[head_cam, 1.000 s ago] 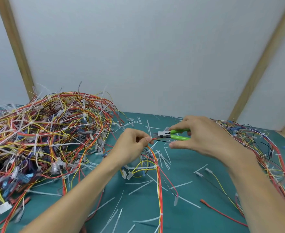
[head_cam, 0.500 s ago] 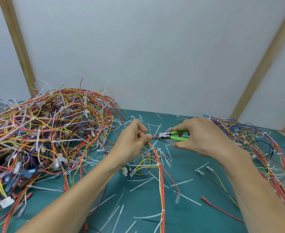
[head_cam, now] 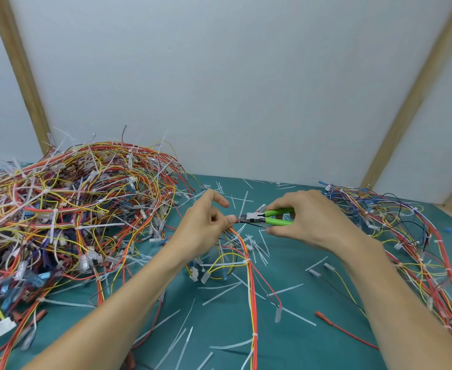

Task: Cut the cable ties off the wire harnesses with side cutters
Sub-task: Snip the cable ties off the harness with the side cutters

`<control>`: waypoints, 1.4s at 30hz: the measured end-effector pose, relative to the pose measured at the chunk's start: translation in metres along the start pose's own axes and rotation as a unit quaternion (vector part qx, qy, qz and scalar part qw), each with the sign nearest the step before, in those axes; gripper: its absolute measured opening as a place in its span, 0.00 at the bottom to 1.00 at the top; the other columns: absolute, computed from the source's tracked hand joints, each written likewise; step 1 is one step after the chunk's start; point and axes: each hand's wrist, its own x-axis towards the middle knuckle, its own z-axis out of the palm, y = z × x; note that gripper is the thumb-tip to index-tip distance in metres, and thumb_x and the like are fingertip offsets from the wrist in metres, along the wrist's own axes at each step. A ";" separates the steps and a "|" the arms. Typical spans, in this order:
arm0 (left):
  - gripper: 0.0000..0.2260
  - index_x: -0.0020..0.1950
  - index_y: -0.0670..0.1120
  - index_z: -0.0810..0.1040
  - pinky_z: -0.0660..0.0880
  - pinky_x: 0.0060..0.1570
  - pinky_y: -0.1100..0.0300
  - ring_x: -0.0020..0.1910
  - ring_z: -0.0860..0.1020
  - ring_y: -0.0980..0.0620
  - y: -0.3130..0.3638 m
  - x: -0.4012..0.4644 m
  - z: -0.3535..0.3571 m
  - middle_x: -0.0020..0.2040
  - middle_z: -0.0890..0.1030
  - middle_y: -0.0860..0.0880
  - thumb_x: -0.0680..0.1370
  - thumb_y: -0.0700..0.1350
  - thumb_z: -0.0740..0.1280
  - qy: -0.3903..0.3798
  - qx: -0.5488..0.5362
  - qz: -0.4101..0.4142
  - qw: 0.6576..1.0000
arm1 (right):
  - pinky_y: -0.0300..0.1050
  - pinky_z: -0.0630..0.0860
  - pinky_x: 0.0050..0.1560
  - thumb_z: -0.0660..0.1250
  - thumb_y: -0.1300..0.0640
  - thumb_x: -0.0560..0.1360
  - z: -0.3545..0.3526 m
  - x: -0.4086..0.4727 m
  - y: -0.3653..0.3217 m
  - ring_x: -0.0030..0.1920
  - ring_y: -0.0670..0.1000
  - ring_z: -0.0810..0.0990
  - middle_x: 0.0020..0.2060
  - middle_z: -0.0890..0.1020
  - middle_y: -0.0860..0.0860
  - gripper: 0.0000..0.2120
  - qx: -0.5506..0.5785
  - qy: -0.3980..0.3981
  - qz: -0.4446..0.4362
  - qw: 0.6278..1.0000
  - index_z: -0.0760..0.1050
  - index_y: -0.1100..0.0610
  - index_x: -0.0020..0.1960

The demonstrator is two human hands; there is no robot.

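We're seeing the left hand (head_cam: 206,231) pinching a wire harness (head_cam: 248,265) mid-mat, index finger raised. The right hand (head_cam: 307,220) is gripping green-handled side cutters (head_cam: 266,219), tip touching the harness by the left thumb. A tied pile (head_cam: 72,217) is sitting at the green mat's (head_cam: 326,343) left edge, another bundle (head_cam: 416,236) along the right edge.

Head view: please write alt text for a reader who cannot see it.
A right hand holds green side cutters against a wire harness pinched by the left hand, above a teal table littered with cut cable ties.
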 end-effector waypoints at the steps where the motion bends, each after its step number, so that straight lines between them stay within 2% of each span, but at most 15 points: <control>1: 0.11 0.58 0.47 0.71 0.68 0.36 0.61 0.26 0.73 0.64 0.000 0.000 0.000 0.28 0.79 0.57 0.80 0.46 0.70 -0.002 0.002 -0.004 1.000 | 0.44 0.67 0.48 0.75 0.37 0.71 0.001 0.000 -0.001 0.48 0.47 0.75 0.47 0.84 0.38 0.18 -0.007 0.004 -0.007 1.000 0.83 0.37 0.59; 4: 0.12 0.59 0.48 0.71 0.68 0.37 0.61 0.28 0.75 0.65 0.001 -0.001 -0.001 0.28 0.79 0.58 0.80 0.47 0.70 -0.007 0.004 -0.011 1.000 | 0.44 0.65 0.46 0.75 0.35 0.70 0.002 0.001 -0.002 0.46 0.46 0.73 0.46 0.84 0.39 0.18 -0.010 0.010 -0.012 1.000 0.83 0.36 0.59; 10: 0.13 0.60 0.48 0.71 0.69 0.39 0.62 0.29 0.76 0.65 0.000 0.000 -0.001 0.29 0.80 0.56 0.80 0.46 0.70 -0.006 -0.003 -0.012 1.000 | 0.46 0.75 0.44 0.75 0.34 0.70 0.000 -0.001 -0.004 0.43 0.48 0.74 0.42 0.85 0.42 0.15 0.010 -0.003 0.012 1.000 0.84 0.33 0.56; 12: 0.13 0.61 0.49 0.71 0.70 0.39 0.61 0.30 0.76 0.64 0.000 -0.001 -0.001 0.30 0.80 0.54 0.80 0.45 0.70 -0.002 -0.008 -0.008 1.000 | 0.46 0.74 0.40 0.75 0.35 0.69 0.000 0.000 -0.003 0.39 0.47 0.74 0.40 0.85 0.43 0.15 0.014 -0.001 0.014 1.000 0.84 0.33 0.55; 15: 0.12 0.60 0.49 0.73 0.73 0.42 0.58 0.34 0.78 0.56 0.001 -0.001 -0.002 0.31 0.80 0.53 0.80 0.44 0.70 0.008 -0.016 0.002 1.000 | 0.43 0.68 0.33 0.76 0.38 0.69 0.001 -0.001 -0.002 0.31 0.46 0.70 0.29 0.79 0.39 0.12 0.028 0.009 0.025 0.999 0.85 0.33 0.52; 17: 0.10 0.59 0.49 0.74 0.74 0.43 0.58 0.34 0.78 0.54 0.002 0.000 -0.001 0.32 0.80 0.52 0.80 0.44 0.71 0.025 -0.021 0.004 0.999 | 0.44 0.67 0.34 0.76 0.39 0.70 0.000 -0.001 -0.002 0.29 0.47 0.68 0.26 0.76 0.42 0.08 0.072 0.000 0.040 0.997 0.86 0.37 0.48; 19: 0.08 0.57 0.47 0.77 0.73 0.42 0.58 0.33 0.76 0.56 0.002 0.001 0.000 0.35 0.83 0.48 0.79 0.44 0.71 0.061 -0.031 -0.002 0.998 | 0.46 0.68 0.36 0.76 0.44 0.73 -0.002 0.001 -0.002 0.30 0.47 0.70 0.26 0.77 0.45 0.06 0.176 0.018 0.070 0.982 0.86 0.45 0.41; 21: 0.06 0.54 0.45 0.78 0.71 0.36 0.63 0.29 0.74 0.59 0.001 0.003 0.000 0.34 0.82 0.47 0.79 0.44 0.72 0.098 -0.049 -0.014 0.994 | 0.45 0.70 0.35 0.74 0.51 0.76 -0.006 0.001 -0.006 0.31 0.49 0.71 0.26 0.77 0.45 0.12 0.316 0.045 0.114 0.941 0.79 0.52 0.35; 23: 0.06 0.52 0.45 0.80 0.68 0.31 0.65 0.25 0.70 0.59 0.000 0.005 -0.002 0.31 0.81 0.51 0.78 0.44 0.72 0.124 -0.065 -0.033 0.990 | 0.44 0.73 0.30 0.73 0.56 0.77 -0.008 0.001 -0.017 0.31 0.49 0.73 0.30 0.81 0.47 0.10 0.417 -0.007 0.130 0.899 0.77 0.54 0.39; 25: 0.05 0.51 0.45 0.81 0.67 0.29 0.64 0.23 0.69 0.59 -0.001 0.006 -0.004 0.32 0.83 0.51 0.78 0.45 0.73 0.141 -0.071 -0.044 0.986 | 0.43 0.75 0.29 0.77 0.56 0.75 -0.001 0.000 -0.031 0.31 0.47 0.75 0.36 0.84 0.50 0.10 0.438 -0.064 0.131 0.887 0.75 0.55 0.44; 28: 0.04 0.48 0.45 0.81 0.67 0.28 0.64 0.23 0.69 0.59 0.003 0.005 -0.002 0.31 0.83 0.51 0.78 0.44 0.73 0.162 -0.076 -0.035 0.983 | 0.43 0.77 0.31 0.80 0.54 0.72 0.019 0.000 -0.049 0.31 0.47 0.78 0.34 0.80 0.51 0.16 0.428 -0.079 0.138 0.890 0.73 0.55 0.44; 32: 0.04 0.49 0.46 0.80 0.74 0.38 0.56 0.33 0.78 0.51 0.008 0.003 -0.001 0.33 0.85 0.50 0.78 0.45 0.73 0.173 -0.066 -0.021 0.983 | 0.37 0.74 0.28 0.79 0.57 0.73 0.037 0.002 -0.057 0.29 0.43 0.79 0.29 0.81 0.45 0.14 0.476 -0.052 0.133 0.868 0.73 0.55 0.43; 36: 0.10 0.54 0.47 0.77 0.72 0.47 0.62 0.45 0.80 0.54 0.011 -0.003 0.002 0.44 0.83 0.55 0.75 0.43 0.75 0.185 0.035 0.078 0.979 | 0.36 0.72 0.29 0.78 0.60 0.73 0.043 0.004 -0.056 0.26 0.42 0.76 0.27 0.78 0.43 0.13 0.482 0.008 0.149 0.863 0.73 0.54 0.42; 39: 0.11 0.53 0.50 0.78 0.66 0.47 0.57 0.50 0.74 0.51 0.013 -0.005 0.003 0.49 0.78 0.56 0.73 0.44 0.76 0.195 0.245 0.244 0.918 | 0.38 0.74 0.32 0.76 0.62 0.75 0.041 0.004 -0.052 0.27 0.44 0.77 0.29 0.79 0.46 0.12 0.480 0.003 0.130 0.868 0.73 0.54 0.41; 42: 0.05 0.50 0.54 0.82 0.65 0.49 0.55 0.50 0.75 0.50 0.012 -0.003 -0.005 0.47 0.82 0.59 0.76 0.47 0.74 0.127 0.309 0.295 0.895 | 0.36 0.74 0.33 0.75 0.64 0.75 0.035 0.004 -0.046 0.32 0.47 0.78 0.30 0.80 0.45 0.12 0.483 -0.007 0.107 0.869 0.74 0.54 0.41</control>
